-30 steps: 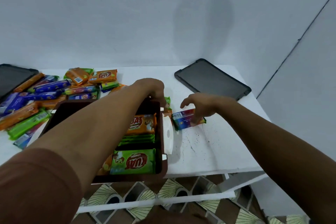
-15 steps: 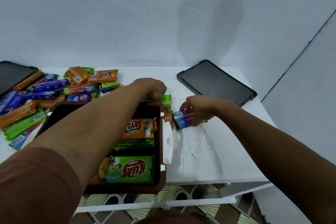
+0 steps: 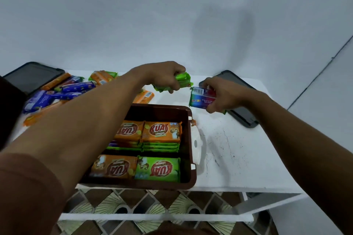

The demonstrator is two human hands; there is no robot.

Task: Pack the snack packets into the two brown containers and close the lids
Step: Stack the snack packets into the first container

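Two packets are off the bench just now, one in each hand. My left hand [image 3: 164,78] has its grip curled round a green packet [image 3: 183,80], up over the far edge of the brown container [image 3: 189,114]. My right hand [image 3: 225,95] pinches a blue and red packet [image 3: 202,98] across its long edges, thumb on the near edge and fingers over the far one. It is just beyond the container's far right corner and in front of the dark lid [image 3: 244,116]. The two held packets are near each other but not touching.

The container sits at the near edge of the white bench [image 3: 229,149] with its lid off. The packed packets [image 3: 161,132] lie flat in a far row and a near row. The loose packets [image 3: 57,91] are heaped at the far left. I can see only one brown container for certain.

I'd judge these as very light, with slick, crinkly wrappers that slide on one another and probably something brittle inside. A gentle grip across the long edges suits them better than a fist or a pull on the crimped ends. The green one looks bunched in my left hand, so I would ease off before laying it down. Each should go in flat on its stack, face up or down. The far row already looks tall, so I would watch the height if the lid is to shut.
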